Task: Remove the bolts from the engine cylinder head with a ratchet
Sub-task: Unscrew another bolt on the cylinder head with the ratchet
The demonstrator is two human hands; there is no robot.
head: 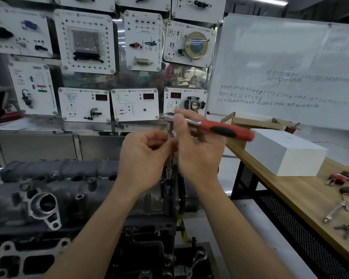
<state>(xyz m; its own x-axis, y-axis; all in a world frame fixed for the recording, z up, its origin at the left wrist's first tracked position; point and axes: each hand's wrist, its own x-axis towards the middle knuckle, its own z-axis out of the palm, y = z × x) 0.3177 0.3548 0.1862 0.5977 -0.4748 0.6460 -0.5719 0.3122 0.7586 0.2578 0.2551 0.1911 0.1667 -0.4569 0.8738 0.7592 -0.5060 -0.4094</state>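
down at the bottom of the frame, two bare forearms reach up over the dark engine. the cylinder head [69, 188] fills the lower left. it is grey cast metal, grimy, with open round ports and a bright flanged opening on its near side. at its right end a socket [169, 174] sits low on the head, and whatever it covers is hidden. a toothed gear [182, 190] shows just right of it. a slim extension bar [170, 160] rises straight up from the socket. the left hand [143, 158], at centre frame, has its fingers curled in and pinches that bar near the top. the right hand [197, 156] is just beside it and grips the neck of the ratchet [226, 128], thumb up against the chrome head. the red and black handle points right, free of both hands and a little blurred. the hands block the joint between bar and ratchet. on the right a wooden table [290, 190] carries loose hand tools [338, 179], a white box [284, 156] and, behind that, a cardboard box [250, 120]. further back, training panels [85, 41] cover the upper left, and a whiteboard [270, 67] with handwriting fills the upper right.
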